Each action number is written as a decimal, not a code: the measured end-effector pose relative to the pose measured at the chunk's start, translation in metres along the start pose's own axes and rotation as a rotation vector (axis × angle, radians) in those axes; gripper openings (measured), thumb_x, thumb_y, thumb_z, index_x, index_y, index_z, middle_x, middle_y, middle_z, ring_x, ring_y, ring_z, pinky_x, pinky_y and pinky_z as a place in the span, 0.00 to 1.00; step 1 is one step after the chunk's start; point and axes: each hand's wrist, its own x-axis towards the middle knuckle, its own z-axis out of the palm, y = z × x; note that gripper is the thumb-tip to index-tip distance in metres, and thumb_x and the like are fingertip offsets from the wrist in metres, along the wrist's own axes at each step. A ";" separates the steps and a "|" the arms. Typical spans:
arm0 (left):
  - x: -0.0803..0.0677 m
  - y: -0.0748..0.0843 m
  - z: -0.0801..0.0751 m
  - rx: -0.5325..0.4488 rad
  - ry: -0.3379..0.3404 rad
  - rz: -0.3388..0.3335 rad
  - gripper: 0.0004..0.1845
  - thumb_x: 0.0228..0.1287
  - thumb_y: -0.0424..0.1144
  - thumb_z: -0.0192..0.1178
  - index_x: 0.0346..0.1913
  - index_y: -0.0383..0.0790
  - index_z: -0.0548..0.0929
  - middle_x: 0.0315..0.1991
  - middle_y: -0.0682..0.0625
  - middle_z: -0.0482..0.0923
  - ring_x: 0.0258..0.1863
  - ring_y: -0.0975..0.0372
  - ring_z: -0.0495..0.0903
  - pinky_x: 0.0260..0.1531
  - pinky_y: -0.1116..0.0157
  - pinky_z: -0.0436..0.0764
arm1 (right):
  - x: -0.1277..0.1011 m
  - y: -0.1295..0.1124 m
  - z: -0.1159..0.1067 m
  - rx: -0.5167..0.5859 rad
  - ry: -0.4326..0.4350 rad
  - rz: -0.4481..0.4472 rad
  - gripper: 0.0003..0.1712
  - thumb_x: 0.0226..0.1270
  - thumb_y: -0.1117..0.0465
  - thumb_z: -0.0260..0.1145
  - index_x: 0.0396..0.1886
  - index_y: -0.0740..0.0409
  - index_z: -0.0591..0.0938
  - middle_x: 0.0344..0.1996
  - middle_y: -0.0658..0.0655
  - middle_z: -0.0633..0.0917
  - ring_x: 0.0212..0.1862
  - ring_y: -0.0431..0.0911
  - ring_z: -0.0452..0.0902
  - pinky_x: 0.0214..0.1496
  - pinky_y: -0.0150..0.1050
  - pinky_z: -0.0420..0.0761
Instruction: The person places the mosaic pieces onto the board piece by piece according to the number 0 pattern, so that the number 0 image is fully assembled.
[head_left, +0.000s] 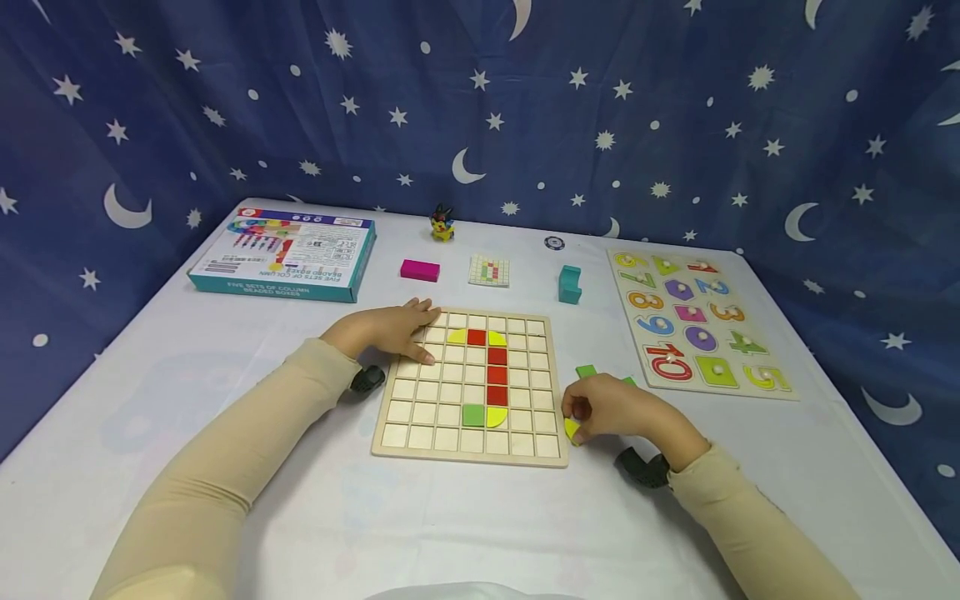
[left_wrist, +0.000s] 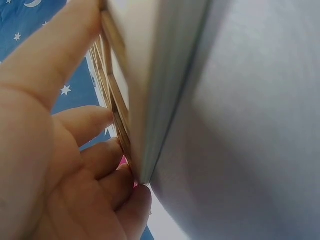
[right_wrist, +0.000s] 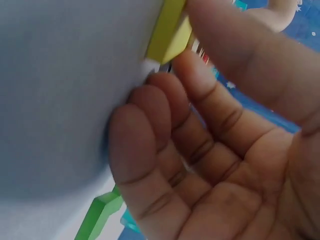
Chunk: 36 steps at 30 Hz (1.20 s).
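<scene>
A wooden grid board [head_left: 420,437] lies on the white table, with red, yellow and green tiles set in it in the shape of a 1. My left hand [head_left: 390,331] rests flat on the board's upper left corner, fingers straight; the left wrist view shows the fingers [left_wrist: 85,125] against the board's edge [left_wrist: 120,125]. My right hand [head_left: 611,408] is just right of the board and pinches a yellow tile [head_left: 572,429] between thumb and curled fingers; in the right wrist view the yellow tile [right_wrist: 167,35] touches the table. Green tiles [head_left: 587,372] lie beside that hand.
A teal-edged toy box [head_left: 288,254] lies at the back left. A number puzzle board [head_left: 697,321] lies at the right. A pink block [head_left: 419,269], a pattern card [head_left: 489,270], a teal block [head_left: 569,284], a small figure [head_left: 442,223] and a dark disc [head_left: 554,242] sit behind the grid board.
</scene>
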 end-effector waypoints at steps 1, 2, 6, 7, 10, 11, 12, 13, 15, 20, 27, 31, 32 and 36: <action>0.000 0.000 0.000 0.000 0.000 -0.001 0.50 0.56 0.54 0.61 0.72 0.34 0.46 0.73 0.36 0.37 0.72 0.44 0.34 0.69 0.47 0.42 | 0.000 0.000 0.000 0.004 0.002 0.008 0.14 0.42 0.69 0.74 0.26 0.54 0.78 0.22 0.49 0.74 0.28 0.41 0.67 0.29 0.33 0.69; 0.000 0.000 0.000 0.000 0.001 -0.001 0.50 0.56 0.54 0.61 0.72 0.34 0.46 0.73 0.36 0.37 0.72 0.44 0.34 0.69 0.47 0.42 | -0.001 -0.001 0.000 0.008 0.002 0.017 0.14 0.42 0.69 0.74 0.26 0.55 0.78 0.22 0.49 0.74 0.28 0.41 0.68 0.29 0.33 0.69; 0.000 -0.001 0.000 -0.003 0.004 -0.003 0.50 0.56 0.54 0.62 0.72 0.35 0.46 0.73 0.36 0.37 0.72 0.45 0.34 0.69 0.47 0.42 | -0.003 -0.004 0.001 0.015 0.007 0.050 0.14 0.43 0.72 0.73 0.28 0.56 0.79 0.23 0.50 0.75 0.28 0.41 0.68 0.29 0.34 0.70; 0.000 -0.001 0.000 -0.003 0.004 -0.002 0.50 0.56 0.54 0.62 0.72 0.35 0.46 0.73 0.36 0.37 0.72 0.45 0.34 0.69 0.47 0.42 | -0.003 -0.004 0.001 0.014 0.009 0.057 0.14 0.43 0.72 0.73 0.29 0.56 0.79 0.23 0.50 0.75 0.28 0.41 0.68 0.29 0.34 0.70; 0.000 -0.001 0.001 -0.015 0.000 -0.005 0.50 0.56 0.54 0.62 0.72 0.35 0.46 0.73 0.37 0.37 0.72 0.45 0.34 0.69 0.47 0.42 | -0.005 -0.004 0.001 0.013 0.015 0.055 0.14 0.43 0.72 0.73 0.29 0.55 0.80 0.23 0.50 0.75 0.28 0.41 0.68 0.29 0.33 0.70; -0.001 -0.001 0.001 -0.020 0.000 -0.006 0.50 0.56 0.54 0.62 0.72 0.35 0.46 0.73 0.37 0.37 0.72 0.45 0.34 0.69 0.46 0.41 | -0.005 -0.003 0.001 0.017 0.016 0.053 0.14 0.43 0.72 0.73 0.29 0.55 0.80 0.23 0.50 0.75 0.28 0.41 0.68 0.29 0.33 0.70; -0.001 -0.001 0.001 -0.023 -0.001 -0.007 0.50 0.55 0.54 0.62 0.72 0.35 0.46 0.73 0.37 0.37 0.72 0.45 0.34 0.69 0.46 0.42 | -0.005 -0.003 0.001 0.022 0.016 0.049 0.14 0.43 0.72 0.73 0.29 0.55 0.79 0.23 0.50 0.75 0.28 0.42 0.68 0.29 0.34 0.70; -0.001 -0.001 0.001 -0.027 -0.001 -0.008 0.50 0.55 0.54 0.62 0.72 0.35 0.46 0.73 0.37 0.37 0.72 0.45 0.34 0.69 0.46 0.41 | -0.006 -0.002 0.001 0.024 0.016 0.045 0.14 0.43 0.73 0.72 0.29 0.55 0.79 0.23 0.50 0.75 0.28 0.42 0.68 0.29 0.34 0.70; -0.001 -0.001 0.001 -0.032 -0.001 -0.010 0.50 0.55 0.54 0.62 0.72 0.35 0.47 0.73 0.37 0.37 0.72 0.45 0.34 0.69 0.46 0.42 | -0.006 -0.001 -0.001 0.023 0.019 0.040 0.14 0.44 0.73 0.72 0.27 0.55 0.78 0.23 0.50 0.75 0.28 0.42 0.68 0.28 0.34 0.70; -0.002 0.000 0.000 -0.026 -0.001 -0.015 0.50 0.55 0.54 0.62 0.72 0.35 0.47 0.73 0.37 0.37 0.72 0.45 0.34 0.69 0.46 0.42 | -0.004 0.001 -0.012 0.005 0.042 0.022 0.12 0.46 0.73 0.70 0.23 0.55 0.77 0.21 0.49 0.74 0.26 0.42 0.68 0.27 0.34 0.70; 0.000 0.000 0.000 0.004 0.001 -0.015 0.50 0.56 0.54 0.61 0.72 0.35 0.46 0.73 0.37 0.38 0.72 0.45 0.35 0.69 0.47 0.42 | 0.011 -0.024 -0.029 -0.007 0.053 -0.051 0.10 0.49 0.74 0.67 0.23 0.56 0.78 0.20 0.50 0.74 0.27 0.42 0.68 0.28 0.33 0.71; 0.000 -0.002 -0.001 0.011 0.001 -0.011 0.49 0.56 0.55 0.61 0.72 0.35 0.46 0.73 0.37 0.38 0.72 0.45 0.34 0.69 0.47 0.42 | 0.031 -0.047 -0.030 -0.008 0.030 -0.131 0.10 0.50 0.74 0.67 0.24 0.56 0.78 0.21 0.50 0.75 0.27 0.42 0.68 0.29 0.33 0.71; 0.000 -0.002 -0.001 0.013 0.001 -0.009 0.49 0.57 0.55 0.61 0.72 0.35 0.46 0.73 0.37 0.38 0.72 0.45 0.34 0.69 0.47 0.42 | 0.036 -0.054 -0.029 -0.007 0.021 -0.150 0.09 0.50 0.73 0.67 0.24 0.56 0.78 0.21 0.50 0.75 0.28 0.42 0.68 0.29 0.32 0.70; 0.000 -0.001 -0.001 0.008 -0.001 -0.006 0.50 0.57 0.55 0.60 0.72 0.35 0.46 0.73 0.36 0.37 0.72 0.44 0.35 0.69 0.47 0.42 | 0.056 -0.079 -0.022 -0.024 -0.037 -0.197 0.09 0.52 0.71 0.68 0.25 0.55 0.78 0.22 0.49 0.76 0.28 0.41 0.69 0.30 0.32 0.71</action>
